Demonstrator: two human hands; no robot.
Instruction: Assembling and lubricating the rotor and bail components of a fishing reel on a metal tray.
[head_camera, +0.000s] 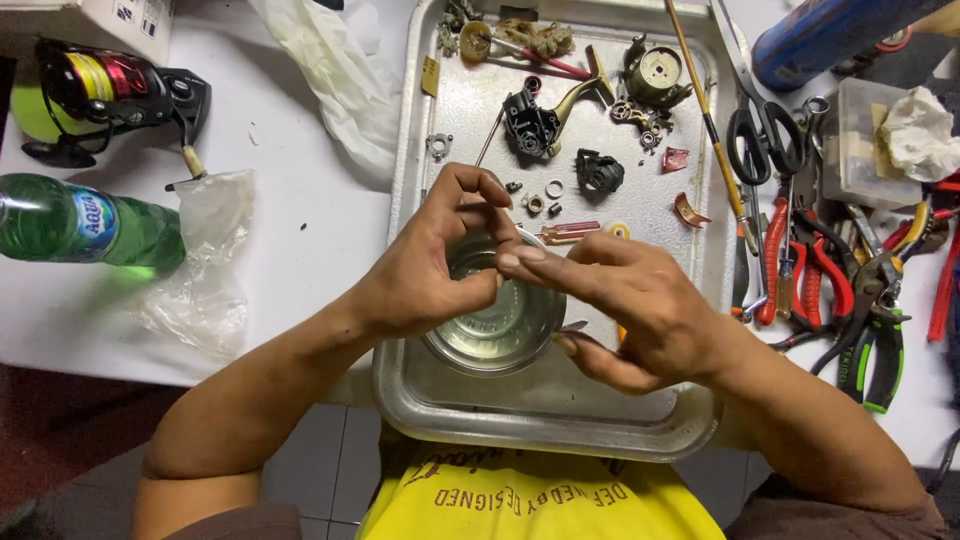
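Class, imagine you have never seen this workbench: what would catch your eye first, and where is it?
First, the two hands meeting over a small round metal bowl at the centre of a metal tray: the left hand and right hand touch fingertips above it. Behind them, dismantled fishing reel parts lie scattered on the tray. At the right edge sits a heap of red- and green-handled pliers and scissors.

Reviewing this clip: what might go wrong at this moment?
Both hands, left hand and right hand, meet fingertip to fingertip over the glass bowl; anything tiny pinched there could drop into it. Loose washers and small reel parts lie close on the metal tray, easily knocked.
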